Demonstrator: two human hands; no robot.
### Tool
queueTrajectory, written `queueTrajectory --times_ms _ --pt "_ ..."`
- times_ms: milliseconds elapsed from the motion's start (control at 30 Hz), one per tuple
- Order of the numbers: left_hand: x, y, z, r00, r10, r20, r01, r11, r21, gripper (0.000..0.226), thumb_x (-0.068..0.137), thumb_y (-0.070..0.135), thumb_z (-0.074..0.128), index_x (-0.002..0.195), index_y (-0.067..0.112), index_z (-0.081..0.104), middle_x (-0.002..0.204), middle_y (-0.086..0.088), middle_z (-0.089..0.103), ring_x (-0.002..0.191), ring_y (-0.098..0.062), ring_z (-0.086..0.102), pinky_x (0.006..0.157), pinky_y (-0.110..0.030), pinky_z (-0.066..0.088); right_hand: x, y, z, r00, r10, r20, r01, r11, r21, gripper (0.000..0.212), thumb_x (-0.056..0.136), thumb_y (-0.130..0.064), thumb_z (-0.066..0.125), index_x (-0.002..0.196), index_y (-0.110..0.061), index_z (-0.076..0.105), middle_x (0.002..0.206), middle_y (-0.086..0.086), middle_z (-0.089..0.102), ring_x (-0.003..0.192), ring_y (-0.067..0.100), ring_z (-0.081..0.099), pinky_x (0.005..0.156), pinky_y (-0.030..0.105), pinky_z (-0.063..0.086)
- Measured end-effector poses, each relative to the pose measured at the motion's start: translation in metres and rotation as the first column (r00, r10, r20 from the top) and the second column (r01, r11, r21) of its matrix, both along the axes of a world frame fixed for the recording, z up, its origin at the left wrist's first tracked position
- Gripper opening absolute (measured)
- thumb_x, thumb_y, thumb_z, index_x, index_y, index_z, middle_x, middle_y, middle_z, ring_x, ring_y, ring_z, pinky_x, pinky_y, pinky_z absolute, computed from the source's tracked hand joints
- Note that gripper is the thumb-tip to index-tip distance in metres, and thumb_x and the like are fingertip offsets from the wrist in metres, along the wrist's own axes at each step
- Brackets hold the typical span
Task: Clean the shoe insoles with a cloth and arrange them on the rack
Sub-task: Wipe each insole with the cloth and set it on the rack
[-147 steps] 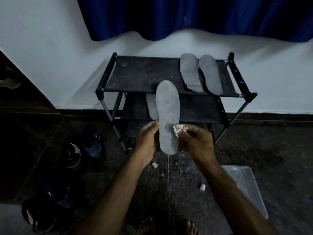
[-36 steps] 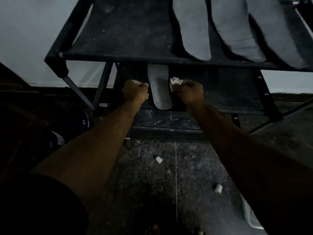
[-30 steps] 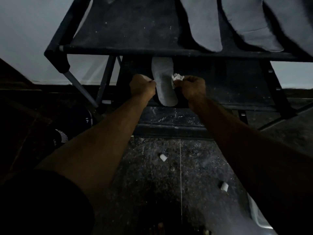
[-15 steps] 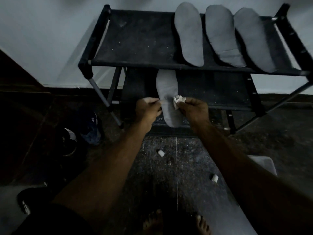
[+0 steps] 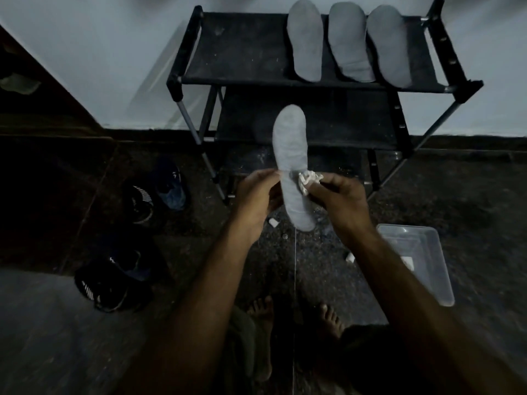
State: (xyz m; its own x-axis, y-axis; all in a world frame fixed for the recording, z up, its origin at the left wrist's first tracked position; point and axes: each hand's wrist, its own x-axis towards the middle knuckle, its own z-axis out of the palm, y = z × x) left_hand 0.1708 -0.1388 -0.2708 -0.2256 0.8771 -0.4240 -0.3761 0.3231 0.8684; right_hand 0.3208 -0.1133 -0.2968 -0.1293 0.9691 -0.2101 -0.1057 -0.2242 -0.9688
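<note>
The left hand [image 5: 258, 192] pinches the left edge of a grey insole [image 5: 292, 166], fingers curled onto it at about mid-length. The right hand [image 5: 342, 199] has its grip clamped on a crumpled white cloth [image 5: 308, 179], which touches the insole's right edge opposite the left fingers. The insole is held up in the air in front of the shoe rack [image 5: 182, 57], heel end toward the person, toe end rising before the rack's middle shelf.

On the rack's top shelf, toward its right end, three more grey insoles lie side by side, toes toward the wall: the left one [image 5: 305, 41], the middle one [image 5: 349, 42] and the right one [image 5: 389, 45], each just beside its neighbour. The rest of the top shelf is dark fabric speckled with dust.

On the floor in front of the rack and to its right stands a clear plastic tub [image 5: 427, 280] with something small and white inside. Small white scraps [image 5: 273, 222] lie on the floor below the hands. To the left of the rack sit dark sneakers [image 5: 171, 183], with another dark shoe [image 5: 109, 283] nearer the person. Bare feet [image 5: 261, 312] show at the bottom, in front of the rack.
</note>
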Motion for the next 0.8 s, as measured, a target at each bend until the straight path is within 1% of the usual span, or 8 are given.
queueTrajectory --times_ms 67,167,267,367,467,600,700,800 --pt "-0.001 -0.003 -0.004 0.999 -0.006 0.034 0.006 1.0 -0.01 0.01 0.093 0.017 0.058 0.088 0.014 0.066 0.077 -0.001 0.072 0.072 -0.014 0.068 0.059 -0.027 0.052 0.003 -0.004 0.008 0.999 0.035 -0.031 -0.035 0.999 0.0 0.017 0.084 -0.01 0.071 0.1 -0.003 0.072 0.099 0.01 0.074 0.095 0.025 0.071 0.079 0.033 0.056" --pt "-0.004 0.004 -0.009 0.994 0.001 0.108 0.005 0.998 -0.055 0.025 0.095 0.032 0.053 0.101 0.013 0.069 0.093 -0.006 0.072 0.09 -0.022 0.069 0.081 -0.039 0.055 0.005 -0.002 0.019 0.995 0.065 -0.073 -0.066 0.998 -0.012 0.015 0.08 -0.01 0.072 0.095 -0.008 0.073 0.096 0.007 0.075 0.092 0.02 0.072 0.076 0.027 0.056" --pt "-0.01 0.017 -0.005 0.979 0.006 0.205 0.01 0.997 -0.078 0.044 0.095 0.046 0.049 0.118 0.012 0.065 0.118 -0.013 0.067 0.111 -0.031 0.064 0.098 -0.05 0.049 0.007 0.004 0.023 0.989 0.128 -0.067 -0.13 0.991 -0.033 0.016 0.081 -0.009 0.071 0.097 -0.007 0.073 0.099 0.008 0.075 0.096 0.023 0.071 0.082 0.03 0.056" --pt "-0.016 0.028 -0.005 0.952 0.002 0.307 -0.002 1.0 -0.002 0.054 0.095 0.05 0.044 0.128 0.01 0.059 0.127 -0.016 0.062 0.115 -0.032 0.061 0.099 -0.048 0.048 0.01 0.009 0.024 0.969 0.237 -0.071 -0.241 0.969 -0.048 0.019 0.081 -0.006 0.07 0.1 -0.003 0.072 0.102 0.011 0.074 0.098 0.024 0.07 0.084 0.03 0.055" --pt "-0.023 0.029 -0.007 0.908 0.036 0.417 -0.071 0.995 0.07 0.058 0.096 0.051 0.04 0.129 0.006 0.057 0.125 -0.019 0.06 0.112 -0.03 0.06 0.094 -0.041 0.051 0.012 0.009 0.028 0.936 0.344 -0.073 -0.347 0.937 -0.043 0.022 0.079 -0.005 0.071 0.101 -0.001 0.071 0.101 0.012 0.074 0.097 0.023 0.07 0.085 0.028 0.055" --pt "-0.031 0.028 -0.009 0.855 0.018 0.518 -0.093 0.988 0.12 0.066 0.098 0.056 0.031 0.13 0.002 0.052 0.139 -0.022 0.05 0.128 -0.035 0.05 0.11 -0.046 0.037 0.013 0.009 0.031 0.881 0.473 -0.017 -0.474 0.88 -0.03 0.025 0.077 -0.006 0.071 0.101 0.001 0.071 0.101 0.012 0.074 0.095 0.022 0.071 0.082 0.026 0.055" --pt "-0.036 0.029 -0.01 0.823 0.017 0.567 -0.116 0.984 0.138 0.074 0.098 0.06 0.022 0.139 0.002 0.044 0.14 -0.02 0.05 0.128 -0.034 0.051 0.111 -0.046 0.036 0.012 0.01 0.031 0.864 0.502 0.025 -0.501 0.864 -0.047 0.024 0.079 -0.002 0.07 0.102 0.002 0.071 0.099 0.012 0.074 0.092 0.022 0.071 0.08 0.026 0.056" --pt "-0.038 0.03 -0.012 0.833 0.029 0.552 -0.121 0.984 0.132 0.077 0.098 0.061 0.018 0.139 0.002 0.044 0.138 -0.018 0.053 0.127 -0.031 0.052 0.11 -0.044 0.038 0.01 0.011 0.033 0.851 0.519 0.072 -0.516 0.854 -0.063 0.025 0.078 -0.006 0.071 0.102 -0.001 0.071 0.099 0.011 0.074 0.092 0.023 0.071 0.08 0.029 0.058"
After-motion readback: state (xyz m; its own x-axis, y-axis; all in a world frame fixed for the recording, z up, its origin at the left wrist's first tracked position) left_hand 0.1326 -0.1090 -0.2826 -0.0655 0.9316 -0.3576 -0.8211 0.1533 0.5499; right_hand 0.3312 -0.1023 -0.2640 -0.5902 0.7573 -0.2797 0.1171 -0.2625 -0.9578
